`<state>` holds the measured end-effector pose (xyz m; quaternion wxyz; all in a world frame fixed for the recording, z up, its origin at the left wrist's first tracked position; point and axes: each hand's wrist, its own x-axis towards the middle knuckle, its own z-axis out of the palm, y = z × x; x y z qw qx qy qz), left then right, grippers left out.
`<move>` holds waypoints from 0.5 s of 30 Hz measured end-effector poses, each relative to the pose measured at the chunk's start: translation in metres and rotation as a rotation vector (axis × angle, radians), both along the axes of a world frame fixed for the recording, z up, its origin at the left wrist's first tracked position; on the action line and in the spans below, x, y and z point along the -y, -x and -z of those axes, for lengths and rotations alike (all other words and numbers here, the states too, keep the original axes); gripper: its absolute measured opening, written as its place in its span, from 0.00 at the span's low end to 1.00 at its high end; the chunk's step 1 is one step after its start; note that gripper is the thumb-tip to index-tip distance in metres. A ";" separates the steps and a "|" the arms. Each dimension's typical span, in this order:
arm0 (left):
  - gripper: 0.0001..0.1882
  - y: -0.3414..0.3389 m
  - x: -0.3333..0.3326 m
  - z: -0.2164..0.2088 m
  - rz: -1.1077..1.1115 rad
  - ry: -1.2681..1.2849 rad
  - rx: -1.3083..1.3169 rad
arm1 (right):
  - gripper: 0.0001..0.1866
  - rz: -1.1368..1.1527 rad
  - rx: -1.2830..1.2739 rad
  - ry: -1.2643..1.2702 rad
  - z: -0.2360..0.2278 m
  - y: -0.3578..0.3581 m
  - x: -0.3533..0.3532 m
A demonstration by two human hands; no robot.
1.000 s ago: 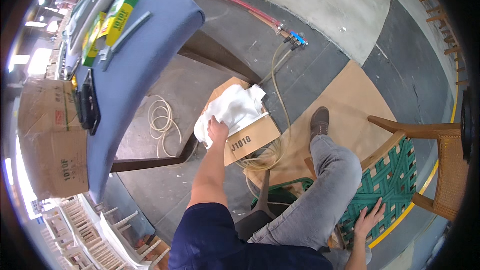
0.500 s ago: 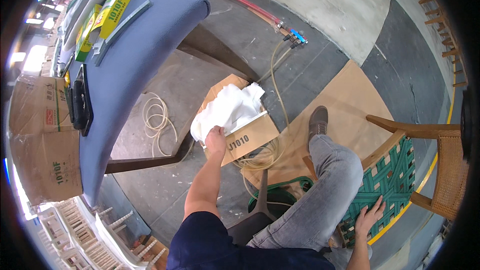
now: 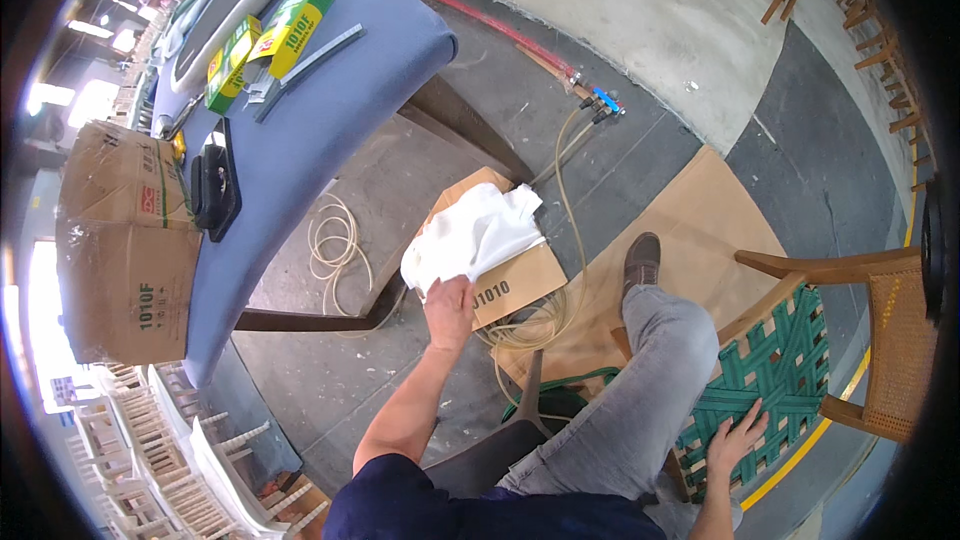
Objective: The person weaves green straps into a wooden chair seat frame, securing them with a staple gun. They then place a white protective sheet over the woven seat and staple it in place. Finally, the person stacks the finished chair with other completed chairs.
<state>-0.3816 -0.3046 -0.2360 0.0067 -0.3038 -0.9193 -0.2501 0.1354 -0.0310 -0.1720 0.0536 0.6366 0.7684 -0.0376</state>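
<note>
A white cloth (image 3: 478,227), bunched and creased, lies over an open cardboard box (image 3: 535,270) on the floor. My left hand (image 3: 449,312) is closed at the cloth's near edge, beside the box's front flap. Its fingertips are partly hidden, but they look pinched on the cloth. To my right is a wooden chair with a seat of woven green webbing (image 3: 765,365). My right hand (image 3: 735,440) rests on that webbing with its fingers spread and nothing held.
A blue padded surface (image 3: 330,90) at left carries green-yellow boxes (image 3: 290,35), a metal strip (image 3: 310,72) and a black tool (image 3: 213,180). A large carton (image 3: 130,280) stands beside it. Coiled hose (image 3: 535,330) lies near my foot on a cardboard sheet (image 3: 705,230).
My left hand has shifted slightly right and nearer me, and the white cloth's near edge looks rearranged. My view has turned a little left. The right hand stays on the webbing.
</note>
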 end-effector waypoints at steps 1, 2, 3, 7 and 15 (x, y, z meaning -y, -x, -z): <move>0.06 -0.015 -0.004 -0.009 0.038 -0.060 0.016 | 0.41 0.006 0.001 0.018 -0.001 0.001 0.001; 0.06 -0.031 -0.012 -0.022 0.080 -0.124 0.031 | 0.41 0.016 0.000 0.032 -0.004 0.004 0.002; 0.05 -0.048 -0.021 -0.036 0.110 -0.187 0.042 | 0.42 0.027 0.003 0.045 -0.009 0.004 0.001; 0.09 -0.112 -0.065 -0.111 0.287 -0.433 0.101 | 0.41 0.079 -0.220 0.137 -0.022 -0.008 -0.008; 0.16 -0.190 -0.076 -0.254 0.787 -0.666 0.244 | 0.29 -0.010 -1.358 0.603 -0.102 0.074 -0.050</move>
